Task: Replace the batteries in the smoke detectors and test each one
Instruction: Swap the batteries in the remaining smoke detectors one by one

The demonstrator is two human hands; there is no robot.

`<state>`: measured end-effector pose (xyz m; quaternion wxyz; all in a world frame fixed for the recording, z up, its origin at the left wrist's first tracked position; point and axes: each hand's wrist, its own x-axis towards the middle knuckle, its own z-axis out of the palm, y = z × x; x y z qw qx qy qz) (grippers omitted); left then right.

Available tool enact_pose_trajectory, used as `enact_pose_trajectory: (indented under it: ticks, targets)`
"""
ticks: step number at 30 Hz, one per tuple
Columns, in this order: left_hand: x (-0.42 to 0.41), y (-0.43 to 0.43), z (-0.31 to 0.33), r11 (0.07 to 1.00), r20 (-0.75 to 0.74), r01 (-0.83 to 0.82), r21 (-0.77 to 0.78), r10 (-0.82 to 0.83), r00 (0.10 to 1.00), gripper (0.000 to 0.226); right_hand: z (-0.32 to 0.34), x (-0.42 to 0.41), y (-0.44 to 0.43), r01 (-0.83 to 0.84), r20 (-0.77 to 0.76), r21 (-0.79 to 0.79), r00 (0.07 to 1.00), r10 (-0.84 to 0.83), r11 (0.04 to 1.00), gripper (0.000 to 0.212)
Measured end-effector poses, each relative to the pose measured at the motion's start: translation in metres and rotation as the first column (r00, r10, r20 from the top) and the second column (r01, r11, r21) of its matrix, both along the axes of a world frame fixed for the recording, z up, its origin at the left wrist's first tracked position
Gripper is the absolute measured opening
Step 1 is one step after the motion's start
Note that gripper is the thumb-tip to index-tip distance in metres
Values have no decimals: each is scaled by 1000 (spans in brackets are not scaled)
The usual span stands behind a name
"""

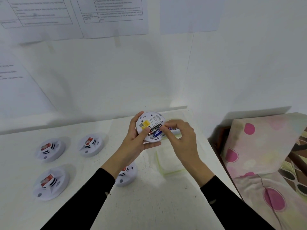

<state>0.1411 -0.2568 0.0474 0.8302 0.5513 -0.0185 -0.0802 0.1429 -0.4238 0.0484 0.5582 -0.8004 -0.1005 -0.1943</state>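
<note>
My left hand holds a white round smoke detector above the table, back side up, with its battery bay uncovered. A black Eveready battery and a blue battery lie side by side in the bay, next to a yellow label. My right hand pinches at the right ends of the batteries with thumb and forefinger. Several more smoke detectors sit face up on the white table: two at the left, one further back, one partly hidden under my left forearm.
A clear plastic lid or tray lies on the table under my right wrist, and another clear container shows behind my right hand. The table's right edge borders a bed with pink-dotted bedding. Printed sheets hang on the wall.
</note>
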Motion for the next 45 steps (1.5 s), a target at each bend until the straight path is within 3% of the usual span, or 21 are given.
enact_pose_trajectory:
  ticks: [3,6,9,12,16,20,26,30,31,33,34,36,38,40,42,45]
  targets:
    - [-1,2,1,1000,10,-7,26,7,1000,54,-2,6,-1,-47,-33,-12,998,47,999,6]
    - [0,5,1,999,21,-10,46,9,1000,53,1,10,-5,-153,-218,93,961,170,984,7]
    - [-1,7,0,997,24,17,71,-19,1000,52,10,16,-13,-213,-428,372,824,370,904,11]
    - [0,9,1,996,25,30,87,-32,999,51,19,26,-21,-165,-519,604,662,541,780,40]
    - [0,10,2,990,45,37,137,-44,998,50,21,35,-26,-205,-574,637,516,636,743,53]
    - [1,12,1,980,68,33,196,-47,997,50,20,38,-22,-208,-599,589,536,595,780,53]
    - [-1,27,-5,973,65,-12,228,-3,998,52,18,37,2,-276,-630,379,622,465,883,53]
    - [-3,56,-6,983,39,-131,131,127,991,51,11,52,27,-312,-580,443,615,534,840,47]
    - [-3,66,-6,979,33,-166,116,163,986,51,6,57,36,-296,-572,372,674,468,880,44]
    - [-5,83,-5,972,26,-216,93,214,976,51,-7,64,55,-285,-505,53,819,272,957,33]
    - [-5,90,-4,968,23,-236,84,235,972,51,-15,66,65,-308,-452,-115,863,226,945,29]
    - [-7,101,-2,959,18,-276,66,276,961,51,-30,70,83,-432,-402,-383,874,274,817,27]
    - [-9,106,0,952,13,-300,53,300,954,52,-41,75,96,-531,-422,-611,846,325,587,29]
    - [-11,110,2,950,6,-309,50,309,951,52,-45,80,103,-518,-421,-778,850,316,355,36]
    - [-13,113,3,950,4,-306,59,307,952,52,-50,86,106,-486,-421,-848,860,287,213,43]
    - [-15,117,2,954,-11,-296,51,297,955,53,-60,95,106,-477,-435,-870,860,266,120,51]
